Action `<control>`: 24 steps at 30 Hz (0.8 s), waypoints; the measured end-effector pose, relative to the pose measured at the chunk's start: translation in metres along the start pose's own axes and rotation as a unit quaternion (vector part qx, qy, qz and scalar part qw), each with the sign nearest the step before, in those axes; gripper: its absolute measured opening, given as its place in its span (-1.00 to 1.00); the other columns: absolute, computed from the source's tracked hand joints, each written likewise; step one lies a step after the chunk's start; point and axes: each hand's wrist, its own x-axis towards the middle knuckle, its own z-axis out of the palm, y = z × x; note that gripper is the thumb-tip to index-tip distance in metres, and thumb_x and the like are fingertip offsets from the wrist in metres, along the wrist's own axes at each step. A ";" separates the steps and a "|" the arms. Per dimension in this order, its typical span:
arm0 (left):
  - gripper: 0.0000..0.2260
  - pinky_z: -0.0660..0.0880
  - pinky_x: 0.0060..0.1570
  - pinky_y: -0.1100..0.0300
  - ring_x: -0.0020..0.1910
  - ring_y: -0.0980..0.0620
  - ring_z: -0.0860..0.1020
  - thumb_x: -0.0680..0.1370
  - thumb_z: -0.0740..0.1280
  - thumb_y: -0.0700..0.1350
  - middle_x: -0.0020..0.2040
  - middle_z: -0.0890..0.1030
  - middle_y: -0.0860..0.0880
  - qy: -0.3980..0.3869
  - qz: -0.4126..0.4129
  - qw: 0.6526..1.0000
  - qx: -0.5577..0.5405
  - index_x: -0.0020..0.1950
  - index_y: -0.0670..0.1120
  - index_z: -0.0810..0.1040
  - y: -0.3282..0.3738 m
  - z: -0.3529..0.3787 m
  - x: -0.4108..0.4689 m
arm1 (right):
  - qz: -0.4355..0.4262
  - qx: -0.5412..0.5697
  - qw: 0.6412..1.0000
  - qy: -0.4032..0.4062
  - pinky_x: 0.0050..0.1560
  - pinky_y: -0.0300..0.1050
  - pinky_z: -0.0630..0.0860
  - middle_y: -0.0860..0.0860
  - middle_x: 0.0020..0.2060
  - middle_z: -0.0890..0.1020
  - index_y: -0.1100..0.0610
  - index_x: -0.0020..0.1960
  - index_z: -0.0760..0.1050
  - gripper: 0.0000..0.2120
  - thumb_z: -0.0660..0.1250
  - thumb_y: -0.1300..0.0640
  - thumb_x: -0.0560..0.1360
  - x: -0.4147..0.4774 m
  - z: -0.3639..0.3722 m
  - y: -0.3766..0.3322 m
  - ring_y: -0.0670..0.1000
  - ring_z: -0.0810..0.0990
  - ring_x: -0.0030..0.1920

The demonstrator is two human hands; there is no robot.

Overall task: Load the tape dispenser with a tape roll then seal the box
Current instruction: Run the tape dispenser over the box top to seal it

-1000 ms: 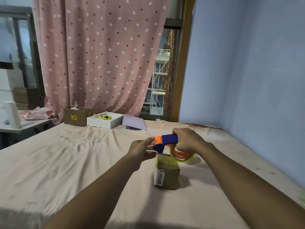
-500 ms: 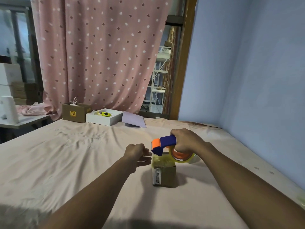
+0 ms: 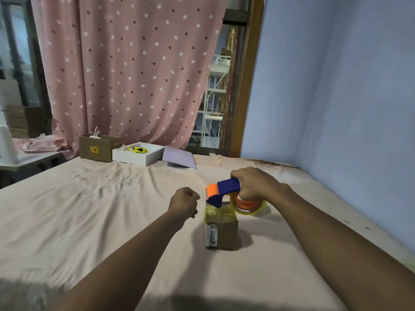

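Pulled back from the dispenser since a second ago, the left hand (image 3: 184,202) now hovers loosely curled, holding nothing, just left of the box (image 3: 221,230) on the bed (image 3: 89,221). Gripping the dispenser (image 3: 223,190), the right hand (image 3: 253,184) keeps its front edge at the box's taped top, probably to finish the seal.
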 end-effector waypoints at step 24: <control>-0.80 0.42 -0.48 0.18 -0.47 -0.06 0.47 0.61 0.22 -0.28 -0.27 0.55 -0.16 -0.061 -0.013 0.997 -0.049 -0.02 -0.30 0.64 -0.024 0.003 0.012 | 0.004 -0.017 1.000 -0.011 0.01 -0.05 0.61 -0.01 0.21 0.60 -0.05 0.39 0.37 -0.30 0.56 -0.01 0.31 -0.007 0.015 0.016 0.11 0.55 0.14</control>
